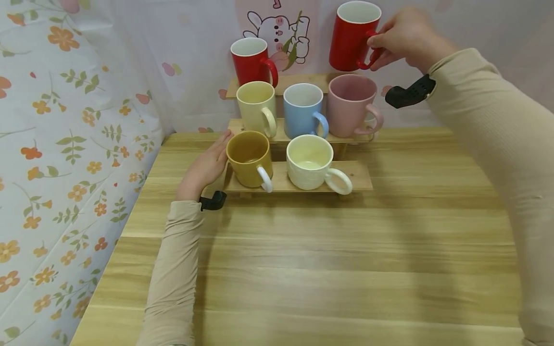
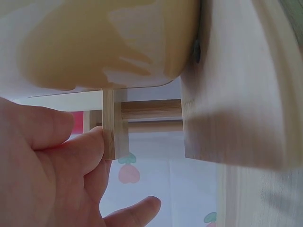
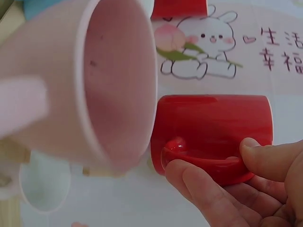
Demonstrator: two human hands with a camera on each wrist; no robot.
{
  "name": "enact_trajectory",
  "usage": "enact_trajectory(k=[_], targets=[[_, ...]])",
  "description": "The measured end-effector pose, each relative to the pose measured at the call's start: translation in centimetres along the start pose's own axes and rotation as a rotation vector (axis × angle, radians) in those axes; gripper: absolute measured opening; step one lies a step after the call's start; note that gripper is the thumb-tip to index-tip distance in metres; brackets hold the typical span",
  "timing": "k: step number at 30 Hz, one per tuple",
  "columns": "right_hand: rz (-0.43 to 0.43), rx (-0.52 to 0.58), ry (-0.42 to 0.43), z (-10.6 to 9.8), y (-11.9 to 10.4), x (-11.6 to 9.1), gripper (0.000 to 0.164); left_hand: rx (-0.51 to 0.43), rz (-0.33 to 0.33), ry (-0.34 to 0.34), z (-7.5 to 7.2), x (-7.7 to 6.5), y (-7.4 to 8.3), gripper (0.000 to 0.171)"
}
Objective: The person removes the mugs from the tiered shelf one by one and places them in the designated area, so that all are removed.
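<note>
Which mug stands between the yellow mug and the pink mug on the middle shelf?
The blue mug stands between the yellow mug and the pink mug, in the head view.

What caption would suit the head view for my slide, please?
Right hand holds a red mug by its handle near the top of a wooden stand; left hand touches the stand's side.

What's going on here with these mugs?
A person's right hand holds a red mug by its handle near the top of a wooden rack. The left hand touches the rack's left side. Another red mug stands on top; below are a yellow mug, blue mug and pink mug, then a mustard mug and cream mug in front.
</note>
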State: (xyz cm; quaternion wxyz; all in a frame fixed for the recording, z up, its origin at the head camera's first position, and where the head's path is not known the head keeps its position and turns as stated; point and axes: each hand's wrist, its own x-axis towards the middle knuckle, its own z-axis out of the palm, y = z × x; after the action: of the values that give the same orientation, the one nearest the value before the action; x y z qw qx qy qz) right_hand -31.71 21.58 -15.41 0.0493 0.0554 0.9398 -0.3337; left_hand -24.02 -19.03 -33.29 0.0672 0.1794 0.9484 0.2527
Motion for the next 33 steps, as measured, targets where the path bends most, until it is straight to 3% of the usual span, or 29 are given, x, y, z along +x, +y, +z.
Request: enact_trajectory(k=[4,12,16,19,24,33], targets=[[0.013,-0.001,0.01,-0.5,1.1,-0.4,0.033,0.005,-0.001,-0.004,0.0,-0.1,-0.2,0.052],[0.03,-0.02,0.049,-1.6,3.1,-1.0,0.043,0.001,-0.004,-0.004,-0.2,0.1,-0.6,0.053],[0.054,0.035,0.063,-2.0,4.5,-1.1,0.029,0.007,-0.004,-0.012,-0.3,0.2,-0.6,0.054],[0.065,0.068,0.07,-2.0,5.5,-1.1,0.034,0.013,-0.011,-0.022,-0.3,0.1,-0.8,0.055],[0.077,0.089,0.065,-1.7,6.7,-0.8,0.056,0.006,-0.007,-0.01,-0.5,0.0,-1.2,0.053],[0.097,0.112,0.049,-0.7,8.9,-1.0,0.059,0.033,-0.009,-0.021,-0.6,0.0,-1.4,0.053]])
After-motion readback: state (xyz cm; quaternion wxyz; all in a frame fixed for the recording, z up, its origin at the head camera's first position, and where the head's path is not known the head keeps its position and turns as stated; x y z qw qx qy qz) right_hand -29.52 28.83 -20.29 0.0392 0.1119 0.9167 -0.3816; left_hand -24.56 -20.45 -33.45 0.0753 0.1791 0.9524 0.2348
